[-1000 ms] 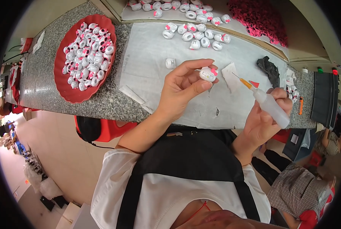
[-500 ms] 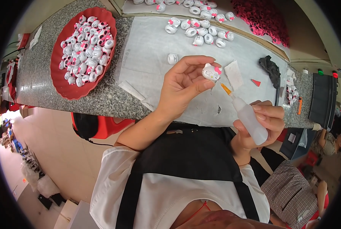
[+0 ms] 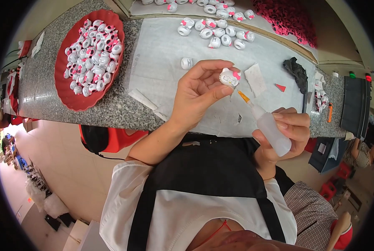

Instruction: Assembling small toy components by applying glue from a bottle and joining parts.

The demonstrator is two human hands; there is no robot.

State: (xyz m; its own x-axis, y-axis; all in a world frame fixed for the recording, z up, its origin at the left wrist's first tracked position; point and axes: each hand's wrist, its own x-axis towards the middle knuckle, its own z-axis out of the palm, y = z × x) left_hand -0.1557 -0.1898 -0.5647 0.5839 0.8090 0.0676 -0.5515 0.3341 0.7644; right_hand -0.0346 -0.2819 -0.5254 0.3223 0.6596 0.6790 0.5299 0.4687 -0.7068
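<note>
My left hand pinches a small white cat-head figurine with a pink bow between thumb and fingers. My right hand is wrapped round a translucent white squeeze bottle, tilted so that its amber nozzle tip points up and left at the figurine. A small gap shows between the tip and the figurine. Just left of my left fingers, one loose white cat head lies on the white sheet. Several similar heads are grouped at the sheet's far edge.
A red scalloped bowl full of white and pink heads stands at the left. Pink pieces are heaped far right. Crumpled black plastic, a white paper scrap and a red scrap lie right of my hands. Another person sits lower right.
The figurine has turned slightly in my left fingers. Both hands and the bottle sit marginally further left in view, with the nozzle still close by. The person at the lower right has shifted.
</note>
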